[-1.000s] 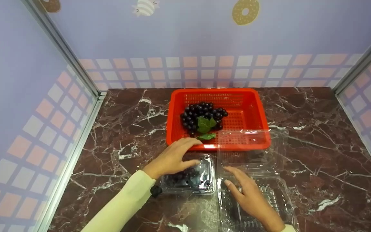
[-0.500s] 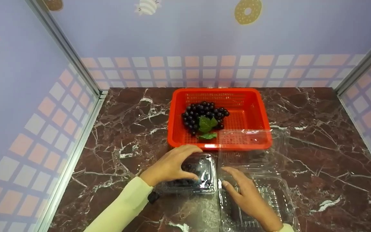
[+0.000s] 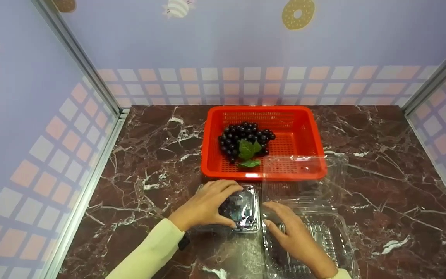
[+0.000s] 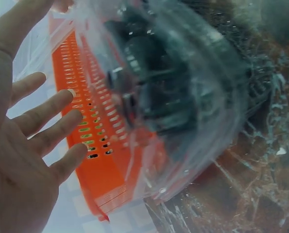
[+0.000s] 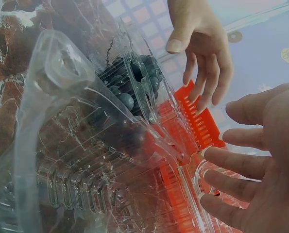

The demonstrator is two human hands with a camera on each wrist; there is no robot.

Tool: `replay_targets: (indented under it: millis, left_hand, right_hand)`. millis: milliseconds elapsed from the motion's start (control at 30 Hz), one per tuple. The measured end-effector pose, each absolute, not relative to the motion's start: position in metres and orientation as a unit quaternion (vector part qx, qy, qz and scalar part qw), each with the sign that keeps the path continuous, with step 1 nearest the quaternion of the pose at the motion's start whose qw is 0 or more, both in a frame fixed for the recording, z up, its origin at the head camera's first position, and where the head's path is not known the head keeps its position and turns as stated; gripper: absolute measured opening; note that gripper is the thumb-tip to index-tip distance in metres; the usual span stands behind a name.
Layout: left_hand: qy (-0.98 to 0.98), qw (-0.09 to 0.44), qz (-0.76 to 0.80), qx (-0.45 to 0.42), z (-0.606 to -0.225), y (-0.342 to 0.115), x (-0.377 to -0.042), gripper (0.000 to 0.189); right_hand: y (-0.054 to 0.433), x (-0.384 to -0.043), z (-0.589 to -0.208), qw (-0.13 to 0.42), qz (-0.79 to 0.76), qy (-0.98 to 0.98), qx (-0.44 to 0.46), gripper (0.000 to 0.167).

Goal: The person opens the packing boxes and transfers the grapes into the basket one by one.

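1. A person's left hand [image 3: 205, 205], fingers loose and released, hovers over a clear box [image 3: 242, 213] of dark fruit.
2. The right hand [image 3: 296, 236], also released, its fingers extended, hovers above an open clamshell [image 3: 335, 232].
3. Beyond both hands, a red basket [image 3: 314, 155] holds dark grapes [image 3: 242, 133] and green leaves [image 3: 250, 149].
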State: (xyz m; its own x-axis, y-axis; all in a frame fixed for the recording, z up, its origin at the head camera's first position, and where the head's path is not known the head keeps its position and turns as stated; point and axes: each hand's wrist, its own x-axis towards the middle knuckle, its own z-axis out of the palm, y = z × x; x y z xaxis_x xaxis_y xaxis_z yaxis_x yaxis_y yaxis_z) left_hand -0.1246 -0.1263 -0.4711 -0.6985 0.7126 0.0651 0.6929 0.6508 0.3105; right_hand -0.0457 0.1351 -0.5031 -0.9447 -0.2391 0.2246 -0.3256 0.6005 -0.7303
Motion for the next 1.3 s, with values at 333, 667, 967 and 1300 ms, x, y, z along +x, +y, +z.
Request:
replay_targets:
  millis: [333, 667, 967, 1300]
  left_hand:
    - [0.921, 0.08, 0.128, 0.359, -0.482, -0.127, -0.123, 0.11]
    - [0.921, 0.048, 0.15, 0.356, -0.492, -0.126, -0.121, 0.102]
    - [0.921, 0.043, 0.181, 0.343, -0.491, -0.132, -0.12, 0.095]
    - [0.916, 0.049, 0.219, 0.334, -0.492, -0.137, -0.115, 0.098]
  right_hand:
    - [0.133, -0.046, -0.503, 0.049, 0.41, -0.895, 0.168, 0.051]
    - [0.13, -0.045, -0.503, 0.04, 0.407, -0.898, 0.161, 0.051]
    - [0.127, -0.043, -0.501, 0.029, 0.408, -0.9, 0.149, 0.058]
    - [0.121, -0.043, -0.498, 0.02, 0.393, -0.91, 0.132, 0.07]
